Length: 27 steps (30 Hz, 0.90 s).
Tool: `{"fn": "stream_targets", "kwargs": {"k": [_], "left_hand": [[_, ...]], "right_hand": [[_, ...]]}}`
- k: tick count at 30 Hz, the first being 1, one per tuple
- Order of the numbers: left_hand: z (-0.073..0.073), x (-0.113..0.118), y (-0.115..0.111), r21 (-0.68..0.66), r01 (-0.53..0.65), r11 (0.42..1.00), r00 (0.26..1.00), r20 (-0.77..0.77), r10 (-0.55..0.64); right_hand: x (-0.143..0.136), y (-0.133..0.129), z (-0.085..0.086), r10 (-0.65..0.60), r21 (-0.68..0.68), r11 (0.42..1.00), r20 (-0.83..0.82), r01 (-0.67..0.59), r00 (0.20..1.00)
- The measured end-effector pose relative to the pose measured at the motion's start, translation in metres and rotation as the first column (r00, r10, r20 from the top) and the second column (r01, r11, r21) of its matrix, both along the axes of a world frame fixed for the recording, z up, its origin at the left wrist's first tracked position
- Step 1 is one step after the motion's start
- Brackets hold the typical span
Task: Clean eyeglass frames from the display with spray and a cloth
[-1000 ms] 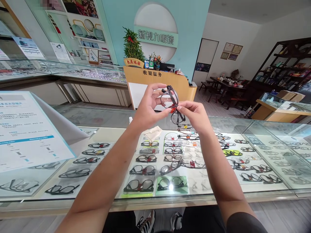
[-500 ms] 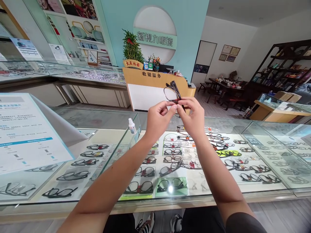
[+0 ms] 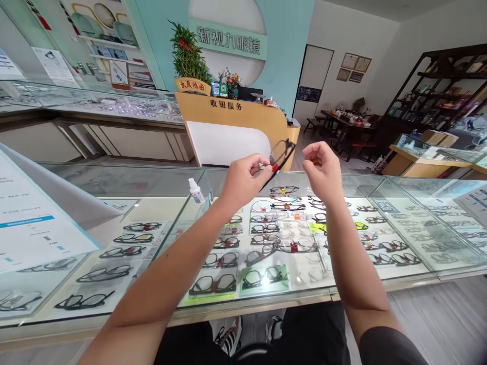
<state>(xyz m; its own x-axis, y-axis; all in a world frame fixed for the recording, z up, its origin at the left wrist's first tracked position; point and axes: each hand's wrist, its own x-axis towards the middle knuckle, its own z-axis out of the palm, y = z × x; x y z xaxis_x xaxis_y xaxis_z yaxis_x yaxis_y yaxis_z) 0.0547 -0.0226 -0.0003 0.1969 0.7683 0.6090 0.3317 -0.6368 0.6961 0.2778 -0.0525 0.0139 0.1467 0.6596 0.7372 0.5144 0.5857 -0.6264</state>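
Note:
My left hand (image 3: 247, 180) pinches a pair of dark-framed eyeglasses (image 3: 283, 154) above the glass display case. A small red tag (image 3: 275, 167) shows on the glasses beside my fingertips. To the right, apart from the glasses, my right hand (image 3: 323, 167) is raised with thumb and fingers curved and a gap between them; nothing is in it. Below both hands, rows of eyeglasses (image 3: 264, 228) lie inside the glass display case (image 3: 304, 294). Part of the held frame is hidden behind my left fingers.
A small white bottle (image 3: 196, 191) stands on the glass left of my left hand. A large printed sign (image 3: 38, 218) leans at the left. Across the aisle is a wooden cashier counter (image 3: 232, 114) with a plant (image 3: 188, 53). Another display case (image 3: 429, 157) stands at far right.
My right hand has let go of the eyeglasses and moved right. The glasses, now in my left hand alone, have tilted over to the right. The view has shifted slightly.

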Motion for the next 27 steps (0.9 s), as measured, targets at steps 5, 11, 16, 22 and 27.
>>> {"fn": "stream_targets", "kwargs": {"k": [5,11,16,22,27], "left_hand": [[-0.022,0.02,-0.001,0.002,0.122,0.993,0.934,-0.339,-0.114],[-0.056,0.043,-0.007,-0.119,0.287,0.95,0.719,-0.629,-0.296],[-0.08,0.058,-0.012,-0.183,0.305,0.935,0.583,-0.74,-0.335],[-0.097,0.068,-0.016,-0.194,0.317,0.928,0.511,-0.789,-0.34],[-0.104,0.07,-0.016,-0.189,0.315,0.93,0.475,-0.817,-0.327]], "right_hand": [[0.049,0.012,-0.052,-0.151,-0.05,0.988,-0.14,0.146,0.978],[0.073,0.024,-0.081,-0.211,-0.132,0.973,-0.168,0.19,0.963],[0.071,0.031,-0.09,-0.159,-0.162,0.976,-0.09,0.143,0.983],[0.071,0.034,-0.098,-0.186,-0.234,0.957,-0.054,0.169,0.981],[0.069,0.034,-0.1,-0.22,-0.252,0.943,0.016,0.216,0.975]]}}
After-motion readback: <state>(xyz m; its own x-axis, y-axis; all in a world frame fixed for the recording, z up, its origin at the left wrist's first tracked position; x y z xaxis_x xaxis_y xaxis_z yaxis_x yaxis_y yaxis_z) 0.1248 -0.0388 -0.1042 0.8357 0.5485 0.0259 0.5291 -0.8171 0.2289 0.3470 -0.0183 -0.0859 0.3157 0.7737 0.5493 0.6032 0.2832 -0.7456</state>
